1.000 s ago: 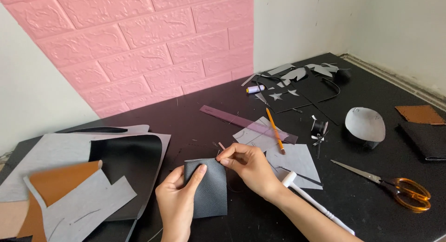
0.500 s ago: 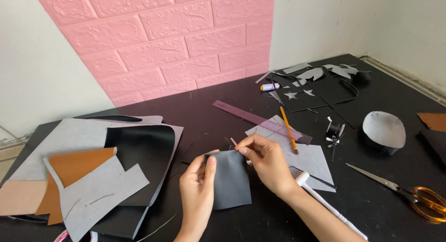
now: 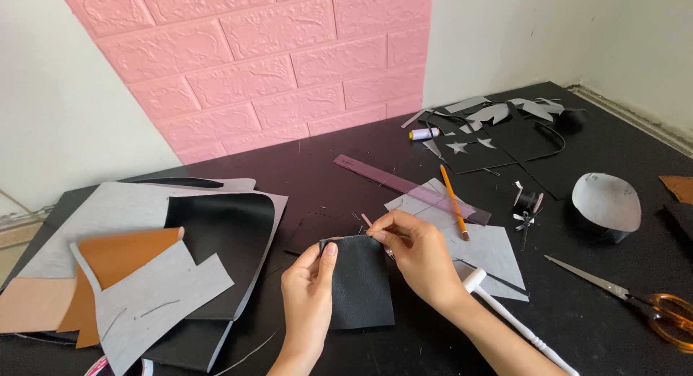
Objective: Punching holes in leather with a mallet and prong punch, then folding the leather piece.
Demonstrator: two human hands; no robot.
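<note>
Head view: the left hand (image 3: 309, 298) pinches the left edge of a black patch (image 3: 359, 282), thumb on top and fingers under it, grip closed on the material. The right hand (image 3: 416, 252) closes its fingertips at the patch's upper right corner, where a thin pink tool (image 3: 366, 220) sticks out; whether the fingers hold that tool I cannot tell. The patch sits just above the black tabletop (image 3: 317, 159), between both hands. Just beside the right wrist lies a white mallet (image 3: 514, 320). Grey sheets (image 3: 492, 247), a pencil (image 3: 454, 201) and a purple ruler (image 3: 404, 185) lie behind the right hand. Scissors (image 3: 635, 299) rest well apart to the right. Leather pieces (image 3: 144, 260) are stacked to the left.
</note>
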